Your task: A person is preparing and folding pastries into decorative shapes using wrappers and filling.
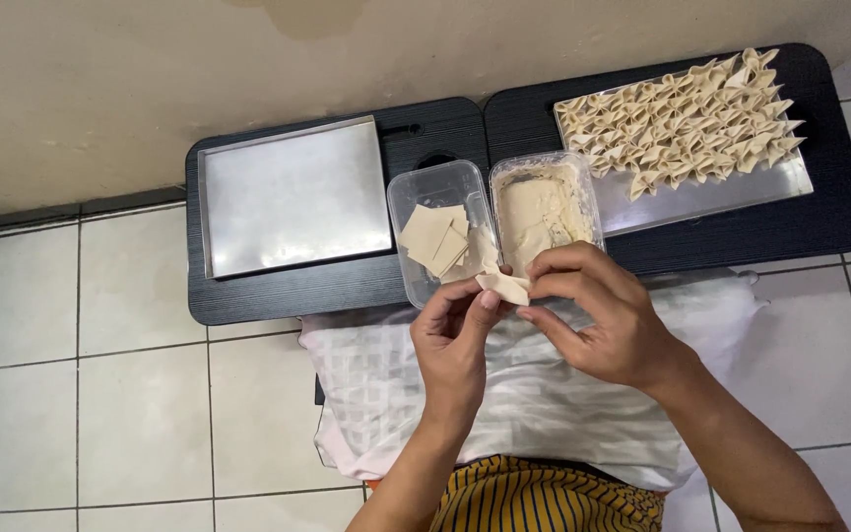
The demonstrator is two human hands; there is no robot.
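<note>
Both hands are raised over the lap, just in front of the near edge of the low black counter [278, 296]. Between them sits one small folded dough wrapper [504, 287], pale cream in colour.

Left hand [455, 340]: fingers curled inward, thumb and forefinger pinched on the left end of the wrapper. It grips nothing else.

Right hand [598, 315]: fingers bent and drawn together, fingertips closed on the right end and top edge of the same wrapper. The wrapper therefore lies between the two hands, held by both, clear of the counter and just in front of the clear plastic containers.

Positions relative to the counter:
- Left container [416, 192], clear plastic, at the counter's near middle, holds a loose stack of flat square wrappers [433, 239].
- Right container [593, 197], touching the left one, holds a pale filling paste [539, 212]. The right hand's fingertips are just in front of its near rim.
- An empty-looking metal tray [293, 195] rests on the counter's left part.
- A second metal tray [711, 197] on the counter's right part carries rows of folded wrappers [682, 118] filling its far portion; its near strip is bare metal.

A white checked cloth [534, 394] covers the lap below the hands, in front of the counter. A yellow and dark striped garment [544, 498] shows at its near edge. The counter stands on a white tiled floor [100, 394] against a beige wall [248, 69].
</note>
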